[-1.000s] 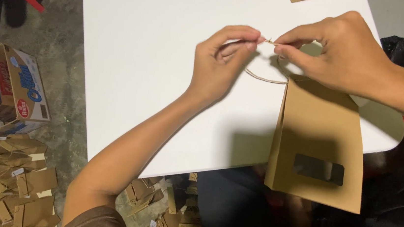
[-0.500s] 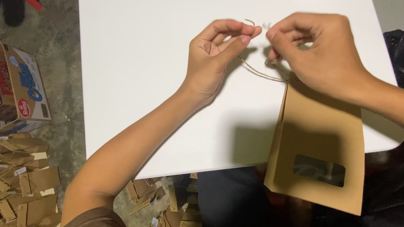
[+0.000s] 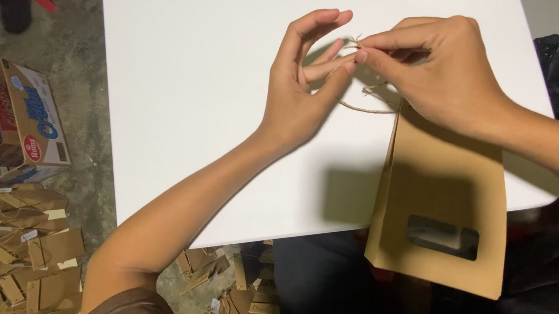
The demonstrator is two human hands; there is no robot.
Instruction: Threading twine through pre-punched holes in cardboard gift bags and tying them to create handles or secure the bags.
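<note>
Twine (image 3: 365,106) is what we are working with both hands, but we are starting with the biggest thing: one white table (image 3: 190,87), its far edge running out of the picture. On it one brown paper bag (image 3: 443,193) is lying flat, its lower end hanging over the near edge, a single rectangular window (image 3: 442,237) cut into it. Our right hand (image 3: 448,74) is covering the bag's top, so we cannot make out where the twine joins the paper. Our left hand (image 3: 300,87) is hovering just beside it, thumb and forefinger pinching the twine's end while the other fingers are spreading upward. The right hand is pinching the same end with curled fingers, fingertips nearly touching the left's. One loop of twine is sagging onto the table between the hands (the knot itself is too small to read). Below, on the floor, one printed cardboard box (image 3: 6,117) and heaps of small folded bags (image 3: 18,248), too many to count, are lying partly cut off.
</note>
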